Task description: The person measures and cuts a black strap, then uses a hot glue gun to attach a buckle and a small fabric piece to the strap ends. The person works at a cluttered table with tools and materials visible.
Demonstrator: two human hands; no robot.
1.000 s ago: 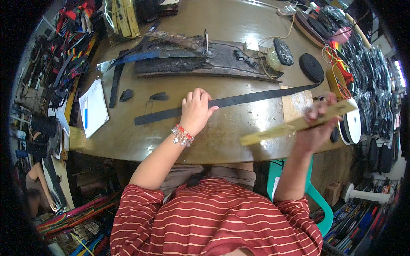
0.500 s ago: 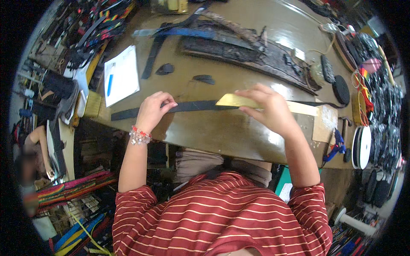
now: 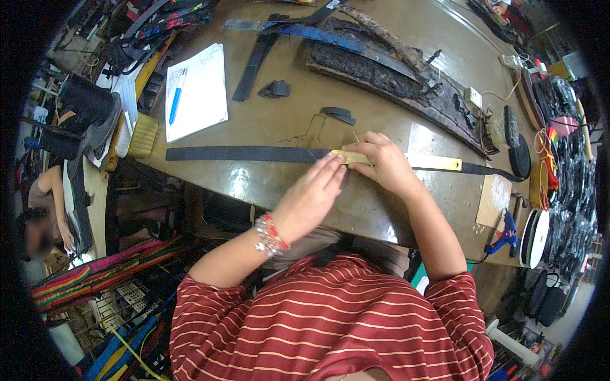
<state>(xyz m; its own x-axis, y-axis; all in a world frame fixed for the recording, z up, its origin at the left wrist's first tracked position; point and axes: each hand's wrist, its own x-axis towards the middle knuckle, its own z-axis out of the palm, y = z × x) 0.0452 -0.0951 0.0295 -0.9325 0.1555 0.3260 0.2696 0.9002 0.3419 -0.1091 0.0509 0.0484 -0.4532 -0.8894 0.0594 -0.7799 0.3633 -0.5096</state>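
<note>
A long black webbing strap [image 3: 229,153] lies flat along the near side of the table. A pale yellow measuring strip [image 3: 438,163] rests over it, running under my right hand. My left hand [image 3: 305,197] has its fingers stretched out, their tips pressing on the strip's left end. Just beside them, my right hand [image 3: 387,166] is closed in a pinch on a thin yellowish stick [image 3: 375,173], held crosswise to the strap. Whether it is a separate piece or the edge of something flat, I cannot tell. To the right, the strap leads toward a black webbing roll [image 3: 520,159].
A paper pad [image 3: 206,95] with a blue pen [image 3: 176,105] lies at left. Behind my hands are short strap pieces [image 3: 338,115] and a long charred board [image 3: 381,82]. A glue gun [image 3: 505,235] and white spool [image 3: 539,238] stand at right. Another person's arm [image 3: 57,203] shows far left.
My left hand has moved right along the strap to the yellow strip's end. The strip's raised end has come down onto the strap. The thin stick now shows in my right hand.
</note>
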